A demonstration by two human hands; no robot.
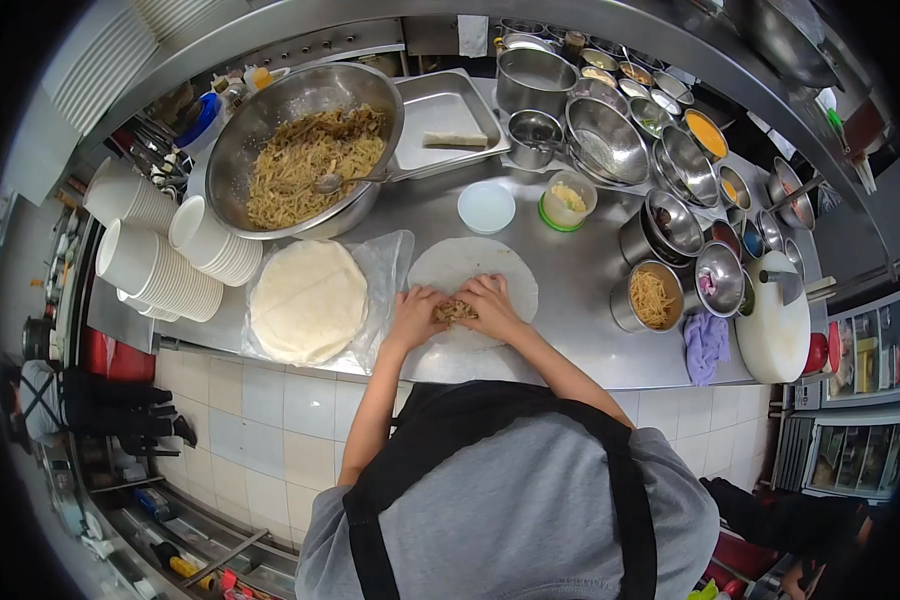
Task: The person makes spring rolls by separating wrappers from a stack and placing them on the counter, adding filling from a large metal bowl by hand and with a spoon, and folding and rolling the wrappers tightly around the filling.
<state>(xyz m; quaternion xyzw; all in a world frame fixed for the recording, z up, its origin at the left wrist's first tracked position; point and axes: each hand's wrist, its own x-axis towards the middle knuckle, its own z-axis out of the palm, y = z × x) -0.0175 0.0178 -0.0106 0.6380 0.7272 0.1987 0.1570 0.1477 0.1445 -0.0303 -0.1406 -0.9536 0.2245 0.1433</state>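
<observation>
A single round wrapper point(450, 265) lies flat on the steel counter in front of me. On it is a small clump of brown shredded filling point(455, 312). My left hand point(416, 313) presses its curled fingers against the clump's left side, while my right hand point(492, 307) closes on it from the right. To the left, a stack of pale round wrappers point(308, 302) rests on a clear plastic sheet point(394, 262). Beyond my hands stand a small bowl of pale liquid point(487, 208) and a green-rimmed tub of yellowish bits point(567, 201).
A large steel bowl point(232, 175) of shredded filling with a spoon stands back left, beside a metal tray point(420, 155) holding one roll point(455, 141). Stacked white tubs point(160, 272) line the left; steel pots, a purple cloth point(706, 348) and a cleaver point(782, 280) on a round board point(775, 335) crowd the right.
</observation>
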